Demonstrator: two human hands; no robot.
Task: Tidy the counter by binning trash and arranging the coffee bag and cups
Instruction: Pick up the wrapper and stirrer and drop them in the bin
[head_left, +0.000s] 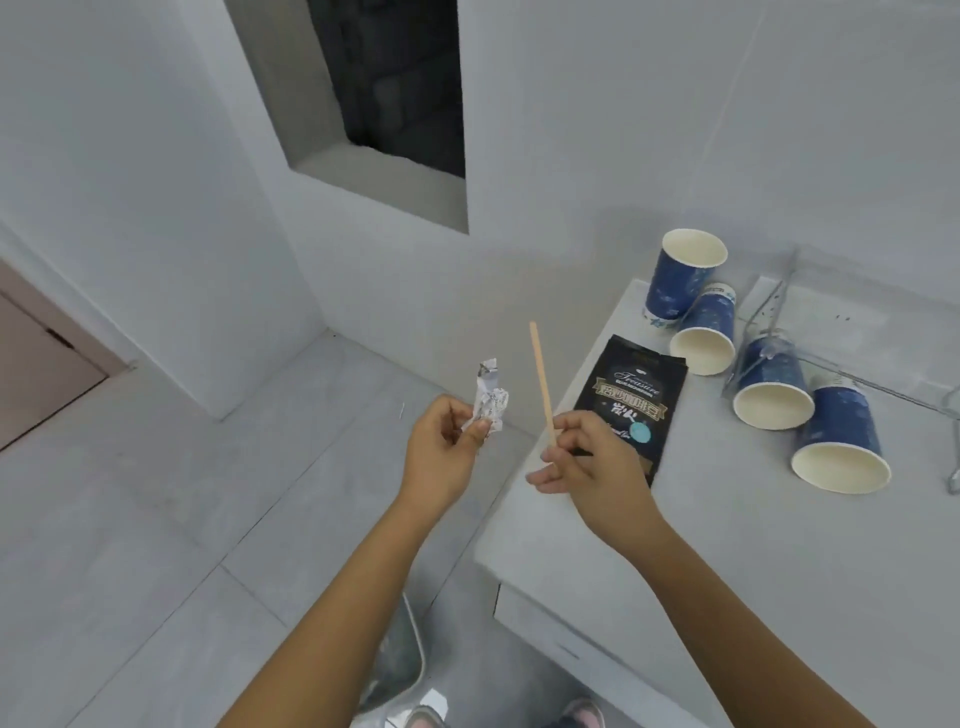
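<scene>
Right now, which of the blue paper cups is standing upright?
The cup farthest back, near the wall, stands upright with its mouth facing up. The other three lie tipped over, mouths facing forward.

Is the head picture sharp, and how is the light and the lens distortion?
Head view: soft, even light with faint shadows and no strong glare; slightly blurred overall, so the print on the coffee bag is hardly readable; wide-angle bending tilts the walls and the cups; the wooden stick stays distinct.
</scene>
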